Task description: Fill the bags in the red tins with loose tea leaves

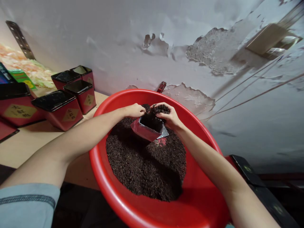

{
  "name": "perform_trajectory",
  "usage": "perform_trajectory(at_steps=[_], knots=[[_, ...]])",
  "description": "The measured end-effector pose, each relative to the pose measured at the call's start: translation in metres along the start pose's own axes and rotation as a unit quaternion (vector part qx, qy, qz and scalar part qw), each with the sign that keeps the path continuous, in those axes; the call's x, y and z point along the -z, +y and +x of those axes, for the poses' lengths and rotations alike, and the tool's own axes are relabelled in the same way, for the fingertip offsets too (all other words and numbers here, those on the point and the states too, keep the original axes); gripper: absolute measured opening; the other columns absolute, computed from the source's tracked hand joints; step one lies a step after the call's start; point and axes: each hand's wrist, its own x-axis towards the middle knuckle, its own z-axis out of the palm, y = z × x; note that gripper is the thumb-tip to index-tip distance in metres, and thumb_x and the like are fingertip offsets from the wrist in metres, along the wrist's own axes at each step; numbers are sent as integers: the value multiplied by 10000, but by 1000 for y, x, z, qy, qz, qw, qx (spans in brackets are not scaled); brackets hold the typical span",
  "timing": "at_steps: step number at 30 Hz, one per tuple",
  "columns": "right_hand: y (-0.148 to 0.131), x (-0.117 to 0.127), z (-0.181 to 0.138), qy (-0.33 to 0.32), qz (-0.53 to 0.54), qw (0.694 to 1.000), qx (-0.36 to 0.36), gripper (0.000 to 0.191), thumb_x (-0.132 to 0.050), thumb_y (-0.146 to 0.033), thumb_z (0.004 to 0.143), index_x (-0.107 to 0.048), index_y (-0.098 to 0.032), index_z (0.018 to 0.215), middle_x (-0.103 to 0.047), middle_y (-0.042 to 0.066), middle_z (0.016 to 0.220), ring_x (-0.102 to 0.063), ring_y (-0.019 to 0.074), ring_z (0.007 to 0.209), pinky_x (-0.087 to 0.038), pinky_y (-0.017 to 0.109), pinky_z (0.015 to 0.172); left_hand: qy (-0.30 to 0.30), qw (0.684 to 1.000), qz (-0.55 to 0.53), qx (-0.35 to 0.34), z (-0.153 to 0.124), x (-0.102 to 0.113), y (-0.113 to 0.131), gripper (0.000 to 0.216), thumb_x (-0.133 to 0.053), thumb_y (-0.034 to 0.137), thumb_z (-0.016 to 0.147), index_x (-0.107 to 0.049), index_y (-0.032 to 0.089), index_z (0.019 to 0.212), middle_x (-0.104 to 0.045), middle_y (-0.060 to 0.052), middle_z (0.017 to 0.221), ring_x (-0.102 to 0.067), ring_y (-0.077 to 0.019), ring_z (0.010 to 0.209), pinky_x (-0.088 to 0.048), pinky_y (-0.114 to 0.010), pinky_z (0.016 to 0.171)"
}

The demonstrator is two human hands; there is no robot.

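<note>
A big red plastic basin (111,190) holds a heap of dark loose tea leaves (144,164). Over the heap lies a small red foil pouch (148,128) with its mouth open and dark leaves inside. My left hand (134,110) pinches the pouch's far left rim with fingers closed. My right hand (167,115) is cupped at the pouch's right side, closed on a clump of tea leaves over the opening. Both forearms reach in over the basin.
Several red square tea tins with black lids (59,109) stand on the wooden table (21,145) at the left. A peeling white wall (190,53) rises just behind the basin. A dark box (247,171) lies at the right edge. A red handle (161,86) pokes up behind the basin.
</note>
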Motion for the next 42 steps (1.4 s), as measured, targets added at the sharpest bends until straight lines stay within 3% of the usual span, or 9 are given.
perform_trajectory(at_steps=[11, 18, 21, 23, 25, 27, 29, 33, 42], knots=[[-10, 2, -3, -35, -59, 998, 14, 287, -911, -307, 641, -830, -275, 914, -721, 56, 1151, -644, 260, 1148, -487, 499, 1058, -13, 1000, -24, -1, 1, 0, -1, 349, -440, 239, 943, -761, 201, 1073, -783, -43, 1053, -682, -155, 877, -460, -215, 773], [-19, -9, -21, -81, -230, 967, 78, 295, -819, -405, 799, -792, -282, 1066, -671, 83, 1262, -614, 278, 1226, -471, 548, 1090, -1, 1000, -6, -13, 9, -8, -8, 345, -441, 304, 954, -760, 206, 1043, -774, -55, 1053, -674, -174, 891, -461, -242, 795], [-4, -30, -61, -79, -342, 923, 158, 429, -766, -402, 854, -699, -334, 1272, -494, 82, 1504, -418, 324, 1451, -340, 575, 1209, 21, 999, -23, -23, 14, -14, -12, 341, -467, 309, 930, -766, 213, 1061, -776, -35, 1039, -670, -167, 898, -466, -253, 873], [16, -45, -96, -163, -360, 901, 179, 510, -708, -396, 902, -597, -360, 1398, -371, 71, 1612, -330, 331, 1513, -315, 574, 1230, 28, 999, -33, -29, 16, -17, -13, 346, -471, 291, 917, -775, 202, 1055, -777, -33, 1016, -670, -162, 890, -463, -263, 910], [43, -56, -126, -266, -357, 885, 138, 667, -644, -422, 942, -402, -332, 1557, -252, 106, 1680, -289, 327, 1538, -335, 570, 1224, 29, 998, -36, -34, 16, -18, -13, 358, -468, 271, 911, -778, 184, 1068, -776, -43, 1007, -672, -162, 888, -461, -270, 925], [74, -65, -143, -285, -358, 887, 61, 809, -575, -481, 972, -184, -257, 1644, -150, 160, 1710, -205, 319, 1572, -312, 573, 1236, 30, 998, -39, -34, 15, -17, -12, 369, -464, 259, 911, -776, 174, 1090, -774, -52, 1005, -676, -167, 896, -461, -276, 932], [102, -73, -146, -253, -357, 899, -17, 845, -492, -537, 995, -100, -191, 1658, -147, 190, 1708, -172, 301, 1583, -260, 565, 1260, 31, 998, -40, -34, 15, -16, -10, 369, -464, 254, 914, -775, 168, 1093, -771, -58, 1006, -679, -172, 910, -457, -282, 943], [131, -95, -132, -155, -327, 928, -91, 812, -381, -626, 997, -292, -106, 1615, -324, 204, 1649, -299, 287, 1544, -225, 505, 1282, 28, 998, -38, -33, 16, -15, -8, 368, -462, 244, 918, -776, 152, 1086, -764, -74, 1040, -679, -184, 946, -451, -298, 953], [124, -123, -122, 10, -165, 974, -155, 614, -470, -672, 945, -723, -206, 1254, -663, 99, 1389, -561, 253, 1355, -332, 426, 1224, 26, 996, -75, -47, 27, -21, -17, 327, -476, 255, 913, -767, 162, 1031, -740, -61, 971, -665, -208, 987, -450, -322, 940]])
